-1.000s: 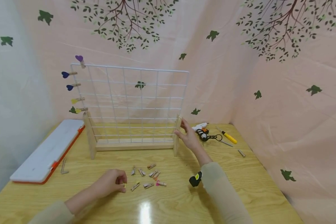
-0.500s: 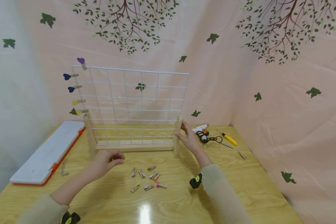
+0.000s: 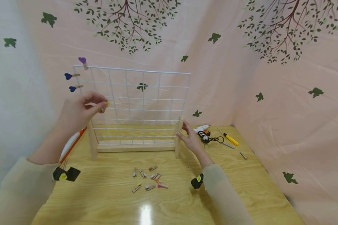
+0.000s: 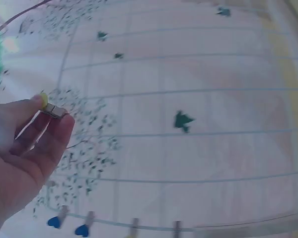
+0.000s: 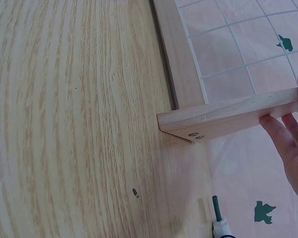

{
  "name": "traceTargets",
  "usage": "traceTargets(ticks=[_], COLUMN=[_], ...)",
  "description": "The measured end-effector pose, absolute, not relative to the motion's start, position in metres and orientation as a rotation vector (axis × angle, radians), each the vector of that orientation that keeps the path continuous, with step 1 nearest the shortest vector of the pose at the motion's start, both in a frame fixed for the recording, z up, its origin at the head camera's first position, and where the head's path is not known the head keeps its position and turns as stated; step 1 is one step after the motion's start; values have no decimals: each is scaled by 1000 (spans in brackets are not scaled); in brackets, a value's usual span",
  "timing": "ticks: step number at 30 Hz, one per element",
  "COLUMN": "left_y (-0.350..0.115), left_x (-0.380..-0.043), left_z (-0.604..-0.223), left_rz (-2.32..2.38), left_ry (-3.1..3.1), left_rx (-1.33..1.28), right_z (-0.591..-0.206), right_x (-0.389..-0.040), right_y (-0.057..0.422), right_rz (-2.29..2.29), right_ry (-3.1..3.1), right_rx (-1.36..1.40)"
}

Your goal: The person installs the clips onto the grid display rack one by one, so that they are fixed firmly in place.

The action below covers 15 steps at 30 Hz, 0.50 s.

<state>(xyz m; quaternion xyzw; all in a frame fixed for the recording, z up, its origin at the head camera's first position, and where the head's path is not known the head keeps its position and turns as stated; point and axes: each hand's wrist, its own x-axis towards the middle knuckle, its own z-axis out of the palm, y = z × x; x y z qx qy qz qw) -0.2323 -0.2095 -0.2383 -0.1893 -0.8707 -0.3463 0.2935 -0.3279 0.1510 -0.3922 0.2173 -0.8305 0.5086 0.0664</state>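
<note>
My left hand is raised in front of the left part of a white wire grid. Between thumb and fingertips it pinches a small wooden clothespin with a yellow end. My right hand grips the right wooden post of the grid's stand; in the right wrist view its fingers lie against the post's side. A purple heart clothespin sits on the grid's top wire. Two blue heart clothespins hang on the left edge; the head view hides the lower clips behind my left hand.
Several loose clothespins lie on the wooden table before the stand. At the right are a white glue gun, a coiled black cord, a yellow-handled screwdriver and a metal bolt. My left forearm partly covers a white-and-orange case.
My left hand has risen from beside the loose clothespins up to the grid, carrying the yellow-ended clothespin. My right hand has stayed on the post.
</note>
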Motion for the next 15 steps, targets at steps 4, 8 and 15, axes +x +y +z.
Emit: traceTargets(ticks=[4, 8, 15], left_y=[-218, -225, -229], left_x=[-247, -261, -280], left_z=[-204, -177, -154], left_rz=[-998, -1046, -1011], left_ry=[-2174, -2093, -2165], left_rx=[-394, -332, -228], right_z=[-392, -392, -394], right_x=[-328, -329, -330], right_y=[151, 150, 151], right_rz=[1535, 1540, 1559], right_ry=[-2499, -2496, -2476], right_rx=[672, 680, 686])
